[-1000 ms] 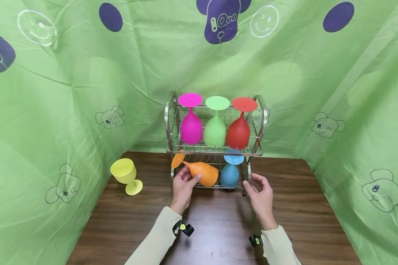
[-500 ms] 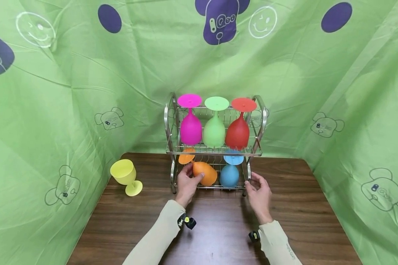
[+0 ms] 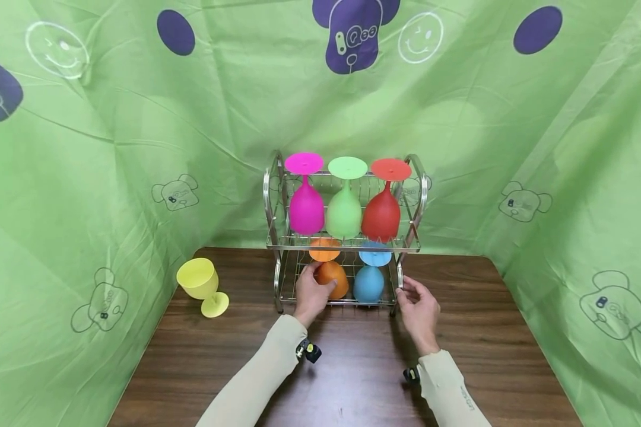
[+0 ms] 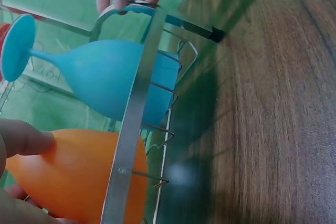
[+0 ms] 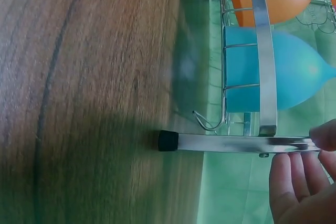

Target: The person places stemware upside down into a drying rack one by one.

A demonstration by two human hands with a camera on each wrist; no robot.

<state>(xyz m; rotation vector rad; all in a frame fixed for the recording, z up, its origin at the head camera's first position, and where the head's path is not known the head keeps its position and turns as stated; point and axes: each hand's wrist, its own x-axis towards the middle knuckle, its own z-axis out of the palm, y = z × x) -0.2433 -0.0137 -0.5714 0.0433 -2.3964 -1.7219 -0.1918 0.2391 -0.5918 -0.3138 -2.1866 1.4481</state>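
My left hand (image 3: 314, 293) grips the bowl of an orange goblet (image 3: 333, 279), which stands upside down on the lower shelf of a metal dish rack (image 3: 342, 248). Its thumb presses the bowl's near side in the left wrist view. To the right of the orange goblet, a blue goblet (image 3: 369, 284) sits inverted on the same shelf. My right hand (image 3: 419, 313) pinches the rack's right leg (image 5: 236, 143) between thumb and fingers. Above, on the upper shelf, a magenta goblet (image 3: 307, 209), a light green goblet (image 3: 344, 213) and a red goblet (image 3: 381, 213) stand inverted in a row.
A yellow goblet (image 3: 199, 279) stands upright on the wooden table (image 3: 352, 379), left of the rack. Green printed fabric (image 3: 235, 118) hangs behind and along both sides of the table.
The orange goblet has swung from lying tilted, foot to the left, to upside down with its foot on top. My left hand has moved right with it. The right hand stays at the rack.
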